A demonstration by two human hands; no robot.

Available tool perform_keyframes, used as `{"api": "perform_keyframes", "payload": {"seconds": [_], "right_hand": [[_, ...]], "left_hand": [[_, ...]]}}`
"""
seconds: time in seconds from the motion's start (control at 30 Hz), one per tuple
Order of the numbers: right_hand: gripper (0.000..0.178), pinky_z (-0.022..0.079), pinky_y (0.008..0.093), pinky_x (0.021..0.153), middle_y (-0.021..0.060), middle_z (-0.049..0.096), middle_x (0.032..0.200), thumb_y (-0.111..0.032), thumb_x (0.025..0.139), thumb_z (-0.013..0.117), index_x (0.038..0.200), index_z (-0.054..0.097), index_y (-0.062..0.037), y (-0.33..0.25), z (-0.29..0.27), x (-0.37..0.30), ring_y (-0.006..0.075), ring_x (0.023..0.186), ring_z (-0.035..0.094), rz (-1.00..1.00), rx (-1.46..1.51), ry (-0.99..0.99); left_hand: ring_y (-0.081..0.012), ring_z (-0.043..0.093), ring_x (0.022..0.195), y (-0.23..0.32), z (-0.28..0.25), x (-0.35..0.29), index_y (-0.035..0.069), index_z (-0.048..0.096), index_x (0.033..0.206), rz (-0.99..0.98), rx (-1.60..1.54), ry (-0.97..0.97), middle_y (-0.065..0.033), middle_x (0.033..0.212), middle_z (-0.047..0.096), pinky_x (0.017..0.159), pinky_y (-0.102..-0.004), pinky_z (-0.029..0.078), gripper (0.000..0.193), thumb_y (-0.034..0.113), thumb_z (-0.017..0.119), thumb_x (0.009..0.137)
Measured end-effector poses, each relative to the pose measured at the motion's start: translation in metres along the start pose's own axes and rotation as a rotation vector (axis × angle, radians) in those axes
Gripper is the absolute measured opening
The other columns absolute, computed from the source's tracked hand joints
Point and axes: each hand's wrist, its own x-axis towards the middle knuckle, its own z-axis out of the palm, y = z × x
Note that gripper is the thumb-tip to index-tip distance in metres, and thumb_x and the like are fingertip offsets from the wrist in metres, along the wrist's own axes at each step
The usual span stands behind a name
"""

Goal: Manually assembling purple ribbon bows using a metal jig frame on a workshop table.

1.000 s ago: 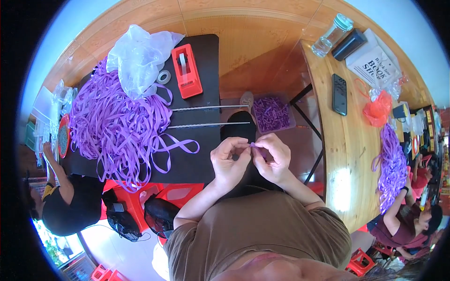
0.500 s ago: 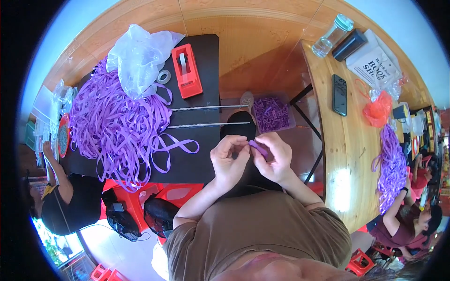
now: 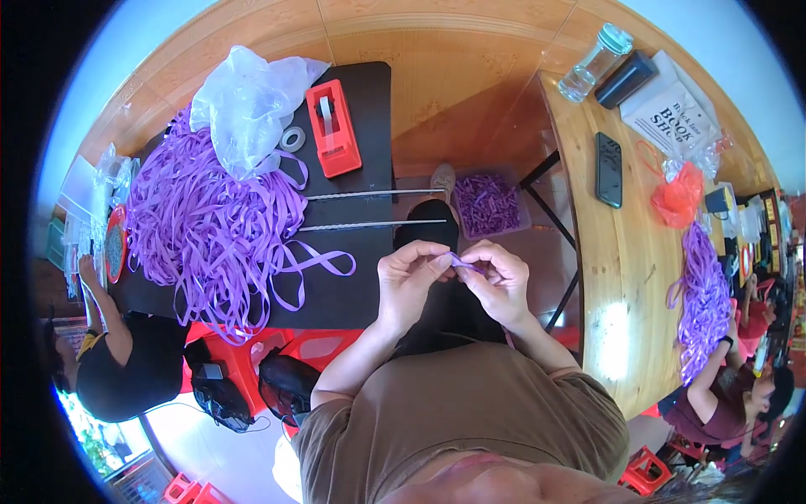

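Observation:
A small piece of purple ribbon (image 3: 468,265) is pinched between my two hands, over my lap. My left hand (image 3: 409,284) grips its left end with thumb and forefinger. The fingertips of my right hand (image 3: 502,283) hold the other end, close beside the left. Just beyond them, two thin metal rods (image 3: 375,225) stick out from the dark table (image 3: 369,277) toward my knee. To the left lies a big heap of purple ribbon (image 3: 222,223), with a loose loop trailing toward me. A plastic tub (image 3: 519,220) of short purple ribbon pieces stands on the floor ahead.
A crumpled clear bag (image 3: 252,105), a tape roll (image 3: 293,139) and a red tape dispenser (image 3: 337,139) lie on the dark table. The wooden table (image 3: 588,277) at right carries a phone (image 3: 609,170), bottles and another ribbon bundle (image 3: 703,294). Other people sit at both sides.
The purple piece, rolled and thicker before, now shows as a thinner strip between my fingertips. My right hand has turned and shifted slightly right; the left has barely moved.

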Motion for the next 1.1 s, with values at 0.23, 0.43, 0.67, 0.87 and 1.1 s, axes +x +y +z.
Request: {"api": "perform_keyframes", "payload": {"seconds": [0.23, 0.43, 0.67, 0.87, 1.1], "right_hand": [[0.013, 0.049, 0.0222, 0.064, 0.0103, 0.061, 0.088, 0.008, 0.083, 0.062, 0.095, 0.060, 0.0054, -0.001, 0.000, -0.009, 0.0116, 0.073, 0.060, 0.118, 0.142, 0.043], [0.009, 0.047, 0.0190, 0.060, 0.0057, 0.064, 0.078, 0.001, 0.082, 0.064, 0.090, 0.062, -0.0008, 0.029, -0.021, -0.014, 0.0078, 0.067, 0.059, 0.412, 0.272, 0.275], [0.022, 0.046, 0.0238, 0.067, 0.0096, 0.065, 0.087, -0.004, 0.082, 0.063, 0.103, 0.061, 0.0015, 0.192, -0.100, 0.049, 0.0145, 0.074, 0.061, 0.566, 0.096, 0.565], [0.019, 0.047, 0.0260, 0.066, 0.0069, 0.063, 0.092, -0.001, 0.082, 0.065, 0.101, 0.061, 0.0004, 0.259, -0.113, 0.028, 0.0112, 0.080, 0.058, 0.255, -0.402, 0.487], [0.019, 0.046, 0.0311, 0.058, 0.0139, 0.062, 0.083, 0.010, 0.071, 0.058, 0.088, 0.060, 0.0013, 0.055, 0.014, 0.014, 0.0256, 0.066, 0.059, -0.494, -0.591, 0.187]], "left_hand": [[-0.0094, 0.062, 0.074, 0.007, 0.010, -0.005, -0.004, 0.063, 0.102, -0.037, -0.011, 0.004, -0.0083, 0.088, 0.065, 0.066, -0.0212, 0.050, 0.016, -0.001, 0.063, 0.086], [-0.0118, 0.060, 0.075, 0.030, -0.005, -0.018, -0.003, 0.062, 0.105, 0.338, 0.487, 0.074, -0.0105, 0.096, 0.059, 0.067, -0.0217, 0.048, 0.026, -0.008, 0.064, 0.079], [-0.0113, 0.056, 0.071, 0.046, -0.024, -0.029, -0.003, 0.065, 0.096, 0.454, 0.555, 0.278, -0.0096, 0.091, 0.060, 0.064, -0.0215, 0.045, 0.017, -0.009, 0.062, 0.080], [-0.0252, 0.064, 0.072, 0.058, -0.033, -0.049, -0.001, 0.066, 0.089, 0.460, 0.781, 0.083, -0.0146, 0.085, 0.063, 0.063, -0.0295, 0.050, 0.019, -0.009, 0.068, 0.072], [-0.0345, 0.047, 0.101, 0.066, -0.080, -0.041, 0.002, 0.064, 0.091, 0.402, 1.525, 0.503, -0.0139, 0.107, 0.054, 0.087, -0.0448, 0.036, 0.016, 0.007, 0.067, 0.076]]}}
